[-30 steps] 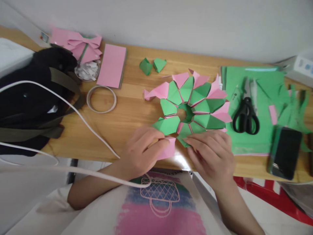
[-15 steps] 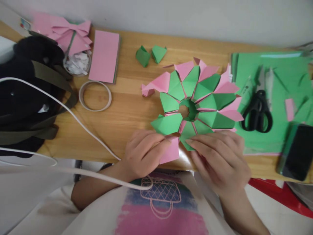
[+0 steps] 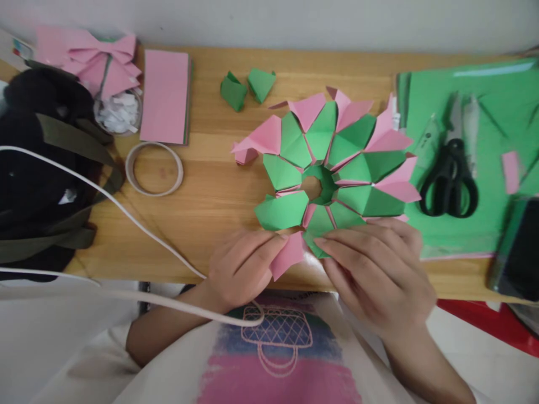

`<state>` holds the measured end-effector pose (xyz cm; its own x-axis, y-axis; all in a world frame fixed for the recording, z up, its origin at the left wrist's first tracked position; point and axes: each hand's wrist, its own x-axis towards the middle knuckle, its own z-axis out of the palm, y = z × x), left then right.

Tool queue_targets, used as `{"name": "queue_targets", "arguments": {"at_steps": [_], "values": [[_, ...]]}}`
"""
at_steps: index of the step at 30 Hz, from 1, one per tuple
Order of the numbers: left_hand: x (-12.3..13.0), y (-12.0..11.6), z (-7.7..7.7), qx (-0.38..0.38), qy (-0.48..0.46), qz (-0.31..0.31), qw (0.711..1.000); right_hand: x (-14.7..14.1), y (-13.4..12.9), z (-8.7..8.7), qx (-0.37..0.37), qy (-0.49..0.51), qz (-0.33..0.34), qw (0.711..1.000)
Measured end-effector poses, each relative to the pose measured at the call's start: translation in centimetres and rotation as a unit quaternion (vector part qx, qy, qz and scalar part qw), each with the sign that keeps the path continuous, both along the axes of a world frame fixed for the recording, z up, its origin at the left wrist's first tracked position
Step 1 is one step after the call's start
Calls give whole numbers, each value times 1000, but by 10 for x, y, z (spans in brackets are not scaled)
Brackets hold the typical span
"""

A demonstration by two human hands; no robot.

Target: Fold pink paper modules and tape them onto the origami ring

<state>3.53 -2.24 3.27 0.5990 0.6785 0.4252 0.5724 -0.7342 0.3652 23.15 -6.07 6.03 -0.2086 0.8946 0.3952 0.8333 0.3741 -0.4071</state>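
A ring of folded green and pink paper pieces (image 3: pixel 320 137) lies on the wooden table, with a round hole in its middle. At its near side, my left hand (image 3: pixel 242 266) pinches a pink paper flap (image 3: pixel 288 255). Close by on the right, my right hand (image 3: pixel 379 269) has its fingers closed on a green folded piece (image 3: pixel 318 233) of the ring. The tips of some right fingers are hidden beneath the hand. Pink flaps stick out around the ring's far and right edges.
Black scissors (image 3: pixel 450 179) rest on green sheets (image 3: pixel 455 235) at the right, near a phone (image 3: pixel 517 252). Behind are two green folded pieces (image 3: pixel 261 84). Leftward are a tape roll (image 3: pixel 130 168), pink paper stack (image 3: pixel 165 95), black bag (image 3: pixel 33 179) and white cable (image 3: pixel 138 221).
The pink flap in my left hand has tilted. The whole view has shifted slightly, while both hands keep their grips beside the ring.
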Motion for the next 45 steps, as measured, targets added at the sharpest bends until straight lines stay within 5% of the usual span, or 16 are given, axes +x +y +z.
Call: {"name": "queue_targets", "arguments": {"at_steps": [13,31,45], "values": [[0,-1,2,-20,-12,-9,1000,2,-1,-1,-4,-11,7,1000],[-1,-1,11,65,18,-53,996,-1,-1,-2,4,3,-1,1000],[-9,1,17,54,50,-127,989,-1,-2,-2,-8,-6,6,1000]]}}
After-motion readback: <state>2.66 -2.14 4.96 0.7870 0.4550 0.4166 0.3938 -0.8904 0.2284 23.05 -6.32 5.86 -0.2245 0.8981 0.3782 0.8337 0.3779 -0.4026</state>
